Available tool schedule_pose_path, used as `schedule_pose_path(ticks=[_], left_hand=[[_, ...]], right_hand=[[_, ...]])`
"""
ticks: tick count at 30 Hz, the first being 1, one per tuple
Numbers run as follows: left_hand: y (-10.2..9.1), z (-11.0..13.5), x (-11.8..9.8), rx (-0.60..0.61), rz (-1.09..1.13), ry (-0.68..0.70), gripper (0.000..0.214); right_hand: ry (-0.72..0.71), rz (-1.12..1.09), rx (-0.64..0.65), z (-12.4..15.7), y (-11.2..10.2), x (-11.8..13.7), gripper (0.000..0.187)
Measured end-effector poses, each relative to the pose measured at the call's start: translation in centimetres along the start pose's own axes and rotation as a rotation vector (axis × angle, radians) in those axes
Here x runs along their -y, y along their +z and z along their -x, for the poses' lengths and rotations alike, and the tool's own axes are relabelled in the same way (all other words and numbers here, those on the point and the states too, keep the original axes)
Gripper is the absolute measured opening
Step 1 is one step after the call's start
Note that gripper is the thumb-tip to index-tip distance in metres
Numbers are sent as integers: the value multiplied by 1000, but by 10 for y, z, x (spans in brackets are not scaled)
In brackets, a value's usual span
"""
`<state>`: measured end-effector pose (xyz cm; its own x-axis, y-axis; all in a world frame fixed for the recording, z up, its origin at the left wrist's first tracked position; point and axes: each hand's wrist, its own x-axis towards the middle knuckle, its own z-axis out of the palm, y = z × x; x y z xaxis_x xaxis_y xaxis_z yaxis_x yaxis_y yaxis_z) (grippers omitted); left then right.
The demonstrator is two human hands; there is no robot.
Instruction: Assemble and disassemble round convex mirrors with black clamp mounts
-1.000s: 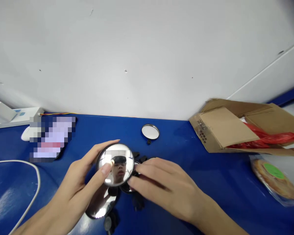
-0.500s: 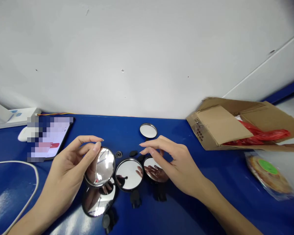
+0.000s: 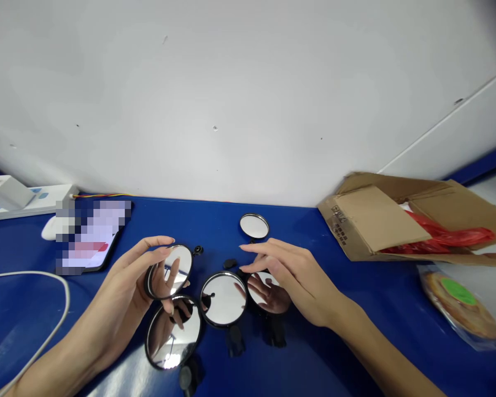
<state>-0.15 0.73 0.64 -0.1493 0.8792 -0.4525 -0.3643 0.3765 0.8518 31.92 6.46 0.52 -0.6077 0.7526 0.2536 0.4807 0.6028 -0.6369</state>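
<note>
My left hand (image 3: 126,286) grips a round mirror (image 3: 173,270) with a black rim, its fingers around the edge. A small round black joint (image 3: 198,250) shows at that mirror's far right edge. Just below it, a larger round mirror (image 3: 171,336) lies face up with a black clamp (image 3: 187,377) at its lower end. A middle mirror (image 3: 224,300) lies between my hands. My right hand (image 3: 291,275) hovers with fingers stretched out and nothing visible in them, partly covering another round mirror (image 3: 267,300). Behind it lies a smaller-looking mirror (image 3: 254,226).
A small black part (image 3: 230,263) lies behind the middle mirror. On the left are a phone (image 3: 93,234), a white mouse (image 3: 52,227), a power strip (image 3: 28,201) and a white cable (image 3: 66,300). An opened cardboard box (image 3: 372,215) and a bagged round pastry (image 3: 458,306) are at right.
The mirror in my left hand has turned and tilted, so its black joint now shows beside the rim. My right hand stays near the same mirror, its fingers slightly straighter. The whole view has shifted slightly.
</note>
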Motion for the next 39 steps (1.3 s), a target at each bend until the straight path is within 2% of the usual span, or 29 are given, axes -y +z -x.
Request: schedule_pose_path(ticks=[7,11,14,18,23,28,33,36,39], left_hand=[[1,-1,0,12,16,-29,42],[-1,-1,1,15,8,-26,42],[0,0,0,8,-4,-30,46],[2,1,-1,-8,-10,-39,52],[1,1,1,21,-13,-43,53],[0,0,0,59,-36,-51,59],[2,3,1,173,-115,-75,79],[3,3,2,230,-170,-39,64],[3,3,4,294,-234,83,42]], right_hand=[[-94,173,-17,0,-3,-8,45],[-110,276,-108,-3,2,-13,36],[-125,262,-139,-5,4,-19,25],[-61,217,-99,-5,-4,-28,18],[57,121,20,-4,-16,-37,13],[125,79,108,-4,-15,-42,17],[110,106,73,-5,-12,-40,13],[120,74,3,-5,-14,-31,8],[138,-23,-10,-4,-14,-16,7]])
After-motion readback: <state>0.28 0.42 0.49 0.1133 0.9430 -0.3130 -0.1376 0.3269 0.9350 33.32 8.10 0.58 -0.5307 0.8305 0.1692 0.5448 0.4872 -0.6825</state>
